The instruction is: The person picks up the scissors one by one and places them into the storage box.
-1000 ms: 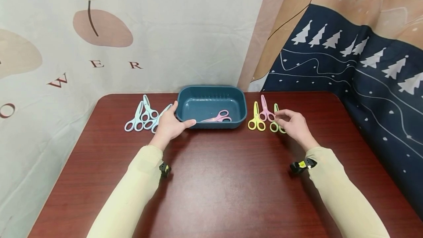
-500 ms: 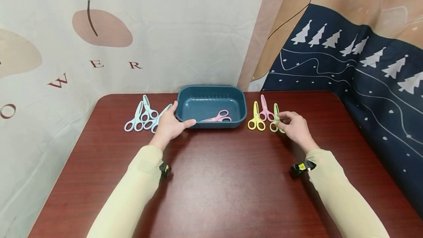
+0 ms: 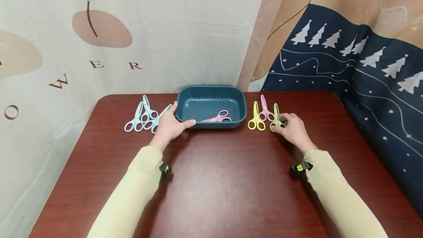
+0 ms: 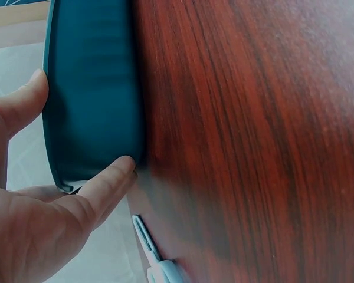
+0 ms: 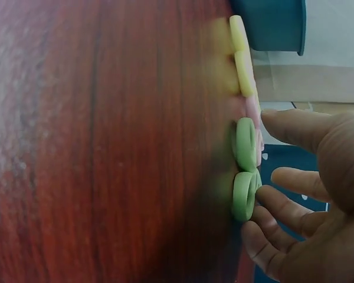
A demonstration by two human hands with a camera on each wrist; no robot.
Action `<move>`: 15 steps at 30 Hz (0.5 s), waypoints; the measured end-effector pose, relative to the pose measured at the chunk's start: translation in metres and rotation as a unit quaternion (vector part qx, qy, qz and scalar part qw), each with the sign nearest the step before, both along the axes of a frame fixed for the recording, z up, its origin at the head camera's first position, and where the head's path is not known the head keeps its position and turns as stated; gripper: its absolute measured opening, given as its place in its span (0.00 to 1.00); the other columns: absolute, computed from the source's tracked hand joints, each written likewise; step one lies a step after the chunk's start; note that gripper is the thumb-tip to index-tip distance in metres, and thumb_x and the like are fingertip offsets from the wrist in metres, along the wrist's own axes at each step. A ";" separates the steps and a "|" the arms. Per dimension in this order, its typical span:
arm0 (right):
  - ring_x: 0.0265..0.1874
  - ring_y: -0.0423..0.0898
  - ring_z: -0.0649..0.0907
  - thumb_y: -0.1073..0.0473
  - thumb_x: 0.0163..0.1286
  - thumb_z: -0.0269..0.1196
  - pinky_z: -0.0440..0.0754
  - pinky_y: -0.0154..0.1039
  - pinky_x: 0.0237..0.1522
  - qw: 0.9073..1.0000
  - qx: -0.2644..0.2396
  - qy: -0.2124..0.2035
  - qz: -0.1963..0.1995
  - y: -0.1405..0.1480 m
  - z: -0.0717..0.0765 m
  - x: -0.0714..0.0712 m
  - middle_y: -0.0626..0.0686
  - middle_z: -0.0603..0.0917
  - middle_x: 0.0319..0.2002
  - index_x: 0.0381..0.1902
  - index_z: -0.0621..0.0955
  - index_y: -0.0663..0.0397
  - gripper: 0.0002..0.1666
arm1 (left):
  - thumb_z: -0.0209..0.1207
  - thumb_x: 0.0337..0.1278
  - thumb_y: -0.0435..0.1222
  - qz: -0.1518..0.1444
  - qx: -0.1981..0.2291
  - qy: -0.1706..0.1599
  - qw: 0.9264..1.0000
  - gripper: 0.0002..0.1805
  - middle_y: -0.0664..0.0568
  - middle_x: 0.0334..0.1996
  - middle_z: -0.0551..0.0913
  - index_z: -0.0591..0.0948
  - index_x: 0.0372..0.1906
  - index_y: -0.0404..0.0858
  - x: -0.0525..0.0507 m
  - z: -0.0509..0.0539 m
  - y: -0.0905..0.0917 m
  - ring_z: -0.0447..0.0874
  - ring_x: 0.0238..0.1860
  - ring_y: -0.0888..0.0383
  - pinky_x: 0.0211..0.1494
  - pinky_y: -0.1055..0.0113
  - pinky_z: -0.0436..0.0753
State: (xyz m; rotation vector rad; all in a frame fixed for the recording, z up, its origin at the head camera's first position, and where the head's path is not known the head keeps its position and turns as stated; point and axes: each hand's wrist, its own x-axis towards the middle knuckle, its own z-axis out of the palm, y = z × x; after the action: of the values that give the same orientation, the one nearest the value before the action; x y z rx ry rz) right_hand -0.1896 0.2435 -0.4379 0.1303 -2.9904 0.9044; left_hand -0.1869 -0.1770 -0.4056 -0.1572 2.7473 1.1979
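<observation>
At the table's far side is a dark teal plastic bin [image 3: 211, 125] with one pink pair of scissors [image 3: 219, 116] inside. My left hand [image 3: 169, 127] rests on its front left corner, thumb at the front rim and extended fingers against the left end. My right hand [image 3: 294, 129] is spread over the green scissors [image 3: 277, 115], its fingertips close to the handle loops. In the right wrist view, a gap shows between the thumb and the other fingers; whether they touch the loops I cannot tell. Yellow scissors [image 3: 256, 116] and another pink pair [image 3: 264, 107] lie just left of it.
Several light blue scissors [image 3: 138, 118] lie left of the bin, one partly behind my left hand. The reddish-brown table [image 3: 211, 179] extends toward me. A printed cloth [image 3: 198, 47] hangs right behind its far edge.
My right hand has come lower and slightly left over the green scissors, its thumb now at the left loop. My left hand, the bin and the scissors stay where they were.
</observation>
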 end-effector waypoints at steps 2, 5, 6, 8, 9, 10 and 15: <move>0.53 0.67 0.76 0.57 0.64 0.73 0.73 0.62 0.57 1.000 0.008 -0.003 0.004 0.000 -0.001 0.000 0.71 0.79 0.52 0.59 0.79 0.72 0.32 | 0.71 0.61 0.49 -0.001 -0.002 0.001 1.000 0.57 0.36 0.81 0.55 0.48 0.84 0.36 0.000 0.000 0.000 0.56 0.80 0.40 0.77 0.45 0.65; 0.56 0.69 0.74 0.56 0.64 0.73 0.69 0.64 0.61 1.000 0.020 -0.011 0.007 0.000 -0.002 -0.001 0.73 0.79 0.55 0.61 0.78 0.73 0.33 | 0.71 0.61 0.49 -0.001 -0.003 0.002 1.000 0.57 0.36 0.81 0.55 0.49 0.84 0.35 0.000 0.000 0.000 0.56 0.80 0.40 0.77 0.45 0.65; 0.57 0.69 0.73 0.56 0.64 0.73 0.69 0.64 0.62 1.000 0.023 -0.013 0.008 0.000 -0.002 -0.001 0.73 0.79 0.55 0.61 0.78 0.73 0.34 | 0.71 0.61 0.49 -0.001 -0.003 0.002 1.000 0.57 0.36 0.81 0.55 0.49 0.83 0.35 0.000 0.000 0.000 0.56 0.80 0.40 0.78 0.45 0.65; 0.58 0.70 0.72 0.55 0.64 0.73 0.68 0.64 0.63 0.999 0.029 -0.019 0.007 -0.001 -0.002 -0.001 0.73 0.78 0.56 0.61 0.77 0.73 0.34 | 0.71 0.61 0.49 -0.001 -0.003 0.004 1.000 0.57 0.36 0.81 0.56 0.49 0.83 0.35 0.000 0.000 0.000 0.56 0.80 0.40 0.78 0.46 0.65; 0.58 0.71 0.72 0.55 0.65 0.73 0.68 0.64 0.63 0.999 0.032 -0.021 0.007 -0.001 -0.001 -0.001 0.74 0.78 0.56 0.61 0.77 0.73 0.35 | 0.71 0.61 0.49 -0.001 -0.003 0.004 1.000 0.57 0.36 0.81 0.56 0.49 0.83 0.35 0.000 0.000 0.000 0.56 0.80 0.40 0.78 0.46 0.65; 0.58 0.71 0.72 0.55 0.65 0.72 0.68 0.65 0.63 0.999 0.035 -0.023 0.006 -0.001 0.000 -0.001 0.74 0.78 0.56 0.61 0.77 0.73 0.35 | 0.71 0.61 0.49 -0.002 -0.003 0.005 1.000 0.57 0.36 0.81 0.55 0.49 0.83 0.35 0.000 0.000 0.000 0.56 0.80 0.40 0.78 0.46 0.65; 0.58 0.73 0.72 0.54 0.65 0.72 0.68 0.66 0.62 0.998 0.053 -0.035 0.004 -0.001 0.004 -0.001 0.75 0.78 0.55 0.61 0.77 0.73 0.34 | 0.71 0.61 0.49 -0.004 -0.007 0.005 1.000 0.57 0.36 0.81 0.55 0.49 0.83 0.35 -0.001 -0.001 0.000 0.55 0.80 0.40 0.78 0.46 0.64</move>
State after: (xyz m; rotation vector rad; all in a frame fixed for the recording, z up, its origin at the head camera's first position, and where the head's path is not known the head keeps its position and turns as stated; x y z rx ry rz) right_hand -0.1907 0.2426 -0.4343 0.1136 -3.1047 0.7662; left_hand -0.1877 -0.1773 -0.4063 -0.1427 2.7636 1.1816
